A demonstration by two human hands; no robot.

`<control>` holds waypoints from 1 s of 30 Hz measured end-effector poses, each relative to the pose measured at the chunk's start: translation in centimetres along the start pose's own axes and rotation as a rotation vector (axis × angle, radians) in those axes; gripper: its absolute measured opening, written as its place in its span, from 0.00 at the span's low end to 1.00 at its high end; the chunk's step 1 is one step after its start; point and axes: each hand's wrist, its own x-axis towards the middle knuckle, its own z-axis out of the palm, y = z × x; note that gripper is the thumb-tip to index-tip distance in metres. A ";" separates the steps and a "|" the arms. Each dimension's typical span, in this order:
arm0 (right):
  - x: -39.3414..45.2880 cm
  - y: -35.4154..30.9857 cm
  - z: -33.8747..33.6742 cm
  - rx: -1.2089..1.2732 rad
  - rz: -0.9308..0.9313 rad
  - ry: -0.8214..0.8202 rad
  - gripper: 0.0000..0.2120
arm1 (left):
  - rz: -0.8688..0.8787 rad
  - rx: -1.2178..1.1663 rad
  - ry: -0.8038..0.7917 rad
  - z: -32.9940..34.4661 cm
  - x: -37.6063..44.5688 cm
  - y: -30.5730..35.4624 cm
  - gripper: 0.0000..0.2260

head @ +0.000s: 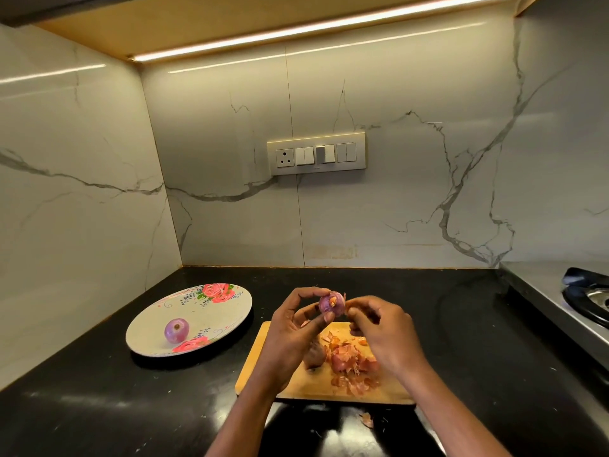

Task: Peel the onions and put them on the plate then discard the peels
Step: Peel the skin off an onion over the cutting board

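I note the black polished stone counter point(99, 407) carries every item, which keeps the work in one reach. The round grey plate with pink rose print point(211, 311) sits to the left, well apart from the board; in my judgement it is kept clear of the waste so peeled stock stays clean. One peeled purple onion point(176, 330) lies on its near half.

The rectangular pale wooden chopping board point(263, 367) lies directly below the hands and, I judge, serves as the catch area: a heap of papery orange-brown onion peels point(352, 364) rests on it. A darker rounded item lies at the heap's left edge, partly behind the left wrist; I cannot tell what it is. One loose peel scrap point(366, 419) lies on the counter just in front of the board.

The small purple onion being peeled point(331, 303) is held above the far end of the board, so scraps fall onto it.

My left hand point(293, 328) grasps that onion between thumb and curled fingertips. My right hand point(379, 324), fingers curled, pinches a flap of skin at the onion's right side.
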 end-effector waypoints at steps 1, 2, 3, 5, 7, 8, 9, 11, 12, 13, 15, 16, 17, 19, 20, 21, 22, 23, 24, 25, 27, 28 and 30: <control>-0.1 0.0 0.1 -0.105 -0.005 -0.063 0.09 | 0.002 -0.008 0.009 -0.1 0.0 0.0 0.17; -0.2 0.0 0.2 -0.168 -0.006 -0.107 0.10 | 0.004 -0.011 0.018 -0.1 0.0 0.0 0.18; -0.2 -0.1 0.2 -0.194 -0.014 -0.133 0.11 | 0.006 -0.014 0.024 -0.1 0.1 0.0 0.18; -0.1 -0.5 0.2 -0.154 -0.038 -0.133 0.10 | 0.007 -0.011 0.033 -0.2 0.0 0.1 0.19; 0.0 -0.5 -0.1 -0.009 -0.038 -0.099 0.09 | 0.001 0.006 0.035 -0.1 0.1 0.0 0.19; 0.0 -0.7 -0.2 0.078 -0.035 -0.097 0.09 | -0.002 0.022 0.040 -0.2 0.1 -0.1 0.19; 0.0 -0.8 -0.2 0.154 -0.025 -0.102 0.11 | -0.007 0.044 0.043 -0.2 0.2 -0.1 0.19; -0.2 -1.0 -0.1 0.239 -0.022 -0.107 0.12 | -0.013 0.089 0.040 -0.1 0.2 -0.1 0.18; -0.3 -1.1 0.0 0.252 -0.031 -0.098 0.11 | -0.013 0.104 0.034 -0.1 0.2 -0.2 0.18; -0.4 -1.1 0.0 0.254 -0.040 -0.082 0.10 | -0.013 0.111 0.028 -0.1 0.2 -0.2 0.18; -0.3 -1.1 0.0 0.242 -0.059 -0.058 0.09 | -0.016 0.114 0.020 -0.1 0.2 -0.2 0.17; -0.3 -1.0 -0.1 0.223 -0.071 -0.056 0.08 | -0.020 0.119 0.016 -0.1 0.2 -0.2 0.17; -0.2 -0.9 -0.2 0.196 -0.082 -0.057 0.08 | -0.023 0.128 0.009 -0.1 0.2 -0.2 0.16; -0.2 -0.8 -0.5 0.166 -0.097 -0.074 0.07 | -0.023 0.145 -0.008 -0.2 0.2 -0.2 0.16; -0.2 -0.7 -0.7 0.173 -0.096 -0.085 0.07 | -0.022 0.146 -0.015 -0.2 0.2 -0.2 0.16; -0.1 -0.8 -0.8 0.186 -0.088 -0.092 0.06 | -0.024 0.146 -0.020 -0.2 0.2 -0.2 0.17; -0.1 -0.8 -0.9 0.194 -0.083 -0.097 0.06 | -0.026 0.147 -0.022 -0.2 0.2 -0.2 0.18; -0.1 -0.8 -0.8 0.193 -0.081 -0.097 0.06 | -0.027 0.150 -0.022 -0.2 0.2 -0.2 0.19; -0.1 -0.8 -0.8 0.185 -0.084 -0.095 0.07 | -0.026 0.158 -0.022 -0.2 0.2 -0.2 0.19; -0.1 -0.8 -0.8 0.175 -0.088 -0.089 0.08 | -0.024 0.167 -0.021 -0.3 0.3 -0.1 0.19; -0.2 -0.8 -0.7 0.155 -0.101 -0.071 0.08 | -0.018 0.174 -0.025 -0.3 0.2 -0.1 0.19; -0.2 -0.8 -0.7 0.147 -0.109 -0.064 0.08 | -0.015 0.170 -0.029 -0.3 0.2 -0.1 0.19; -0.4 -0.9 -0.7 0.112 -0.135 -0.035 0.07 | -0.015 0.163 -0.037 -0.3 0.1 0.0 0.19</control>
